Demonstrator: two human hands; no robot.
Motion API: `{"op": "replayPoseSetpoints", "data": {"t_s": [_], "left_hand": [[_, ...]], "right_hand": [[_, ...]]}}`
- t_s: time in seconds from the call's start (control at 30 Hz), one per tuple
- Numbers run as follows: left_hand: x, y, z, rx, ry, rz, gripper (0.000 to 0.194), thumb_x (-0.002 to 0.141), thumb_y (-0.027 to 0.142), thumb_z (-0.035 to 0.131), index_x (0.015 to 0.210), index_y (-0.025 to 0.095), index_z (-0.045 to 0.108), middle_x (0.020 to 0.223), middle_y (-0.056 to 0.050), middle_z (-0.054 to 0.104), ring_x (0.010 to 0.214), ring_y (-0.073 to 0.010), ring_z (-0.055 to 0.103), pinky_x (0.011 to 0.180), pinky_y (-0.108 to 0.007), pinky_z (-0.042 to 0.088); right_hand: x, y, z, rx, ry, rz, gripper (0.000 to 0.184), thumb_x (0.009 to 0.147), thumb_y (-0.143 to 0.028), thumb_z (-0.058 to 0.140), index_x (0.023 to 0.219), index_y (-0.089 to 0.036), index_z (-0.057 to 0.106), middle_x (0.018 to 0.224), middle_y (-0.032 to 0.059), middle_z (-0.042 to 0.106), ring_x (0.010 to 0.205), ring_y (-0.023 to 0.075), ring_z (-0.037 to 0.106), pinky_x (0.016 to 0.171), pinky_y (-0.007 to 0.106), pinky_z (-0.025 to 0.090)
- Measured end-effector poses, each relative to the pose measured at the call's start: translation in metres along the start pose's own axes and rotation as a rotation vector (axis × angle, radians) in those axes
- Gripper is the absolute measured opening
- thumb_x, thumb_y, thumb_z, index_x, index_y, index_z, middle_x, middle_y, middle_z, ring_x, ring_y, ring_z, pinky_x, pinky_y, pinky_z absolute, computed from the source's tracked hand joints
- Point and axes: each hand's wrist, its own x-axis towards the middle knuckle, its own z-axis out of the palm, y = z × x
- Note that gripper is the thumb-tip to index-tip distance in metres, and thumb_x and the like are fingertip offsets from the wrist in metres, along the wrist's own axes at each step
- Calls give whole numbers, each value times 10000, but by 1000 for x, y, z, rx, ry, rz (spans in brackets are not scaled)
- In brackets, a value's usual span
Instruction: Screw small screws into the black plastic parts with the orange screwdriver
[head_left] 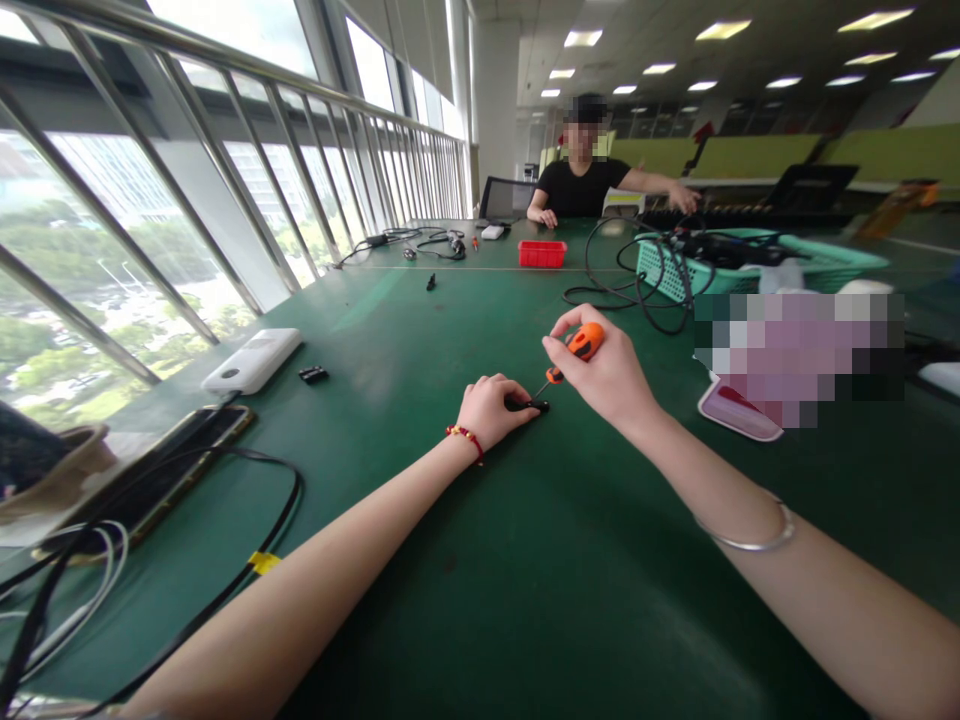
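Observation:
In the middle of the green table (465, 510), my left hand (491, 410) is closed on a small black part (534, 405), pressing it against the tabletop. Its exact kind is too small to make out, and the fingers cover much of it. My right hand (611, 370) grips a screwdriver (586, 342) with an orange and black handle. The tool slants down to the left, and its thin metal shaft reaches the black part just beside my left fingers. Whether the tip sits in a screw cannot be seen.
Left lie a white power bank (253, 360), a small black piece (313, 374), a phone (161, 480) and cables (289, 490). Farther off are a red bin (541, 254), another black piece (430, 282) and a teal basket (664, 268) with black cables. A person (577, 180) sits opposite.

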Motion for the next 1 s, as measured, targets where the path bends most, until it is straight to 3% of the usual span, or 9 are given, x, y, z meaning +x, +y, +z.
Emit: {"op": "replayPoseSetpoints", "data": {"t_s": [0.23, 0.4, 0.5, 0.67, 0.83, 1.0], "left_hand": [[0, 0, 1, 2, -4, -1, 209, 720, 411, 650, 798, 219, 670, 901, -11, 667, 905, -217, 571, 807, -349, 419], [0, 0, 0, 4, -4, -1, 205, 721, 411, 647, 800, 223, 670, 895, -8, 664, 908, -219, 570, 810, -355, 416], [0, 0, 0, 3, -2, -2, 206, 722, 412, 645, 800, 222, 669, 895, -6, 666, 909, -220, 568, 812, -360, 413], [0, -1, 0, 10, -5, 4, 209, 722, 412, 646, 796, 218, 666, 900, -9, 668, 904, -216, 569, 810, -348, 418], [0, -1, 0, 5, 1, 3, 204, 720, 414, 649, 787, 221, 667, 891, -5, 666, 896, -212, 569, 808, -342, 423], [0, -1, 1, 4, 4, 2, 197, 719, 408, 650, 784, 224, 672, 888, -5, 666, 897, -214, 568, 809, -345, 420]], "right_hand": [[0, 1, 2, 52, 20, 16, 302, 659, -346, 621, 908, -237, 488, 634, -45, 497, 508, 134, 458, 506, 251, 353], [-1, 0, 1, -41, 38, 24, 215, 709, -423, 590, 772, -227, 525, 584, -32, 488, 533, 143, 455, 548, 265, 361], [-1, 0, 1, -10, 22, 26, 165, 701, -352, 588, 796, -226, 540, 606, -30, 503, 543, 142, 468, 552, 263, 373], [1, 4, 4, 63, 19, 11, 296, 662, -294, 601, 933, -236, 497, 651, -38, 530, 537, 146, 502, 516, 256, 375], [0, 4, 4, -3, 28, 12, 164, 743, -379, 545, 776, -237, 470, 581, -28, 495, 505, 149, 479, 511, 259, 364], [0, 3, 3, -23, 45, 13, 176, 733, -353, 544, 688, -236, 420, 554, -26, 474, 504, 149, 460, 520, 260, 366]]}}
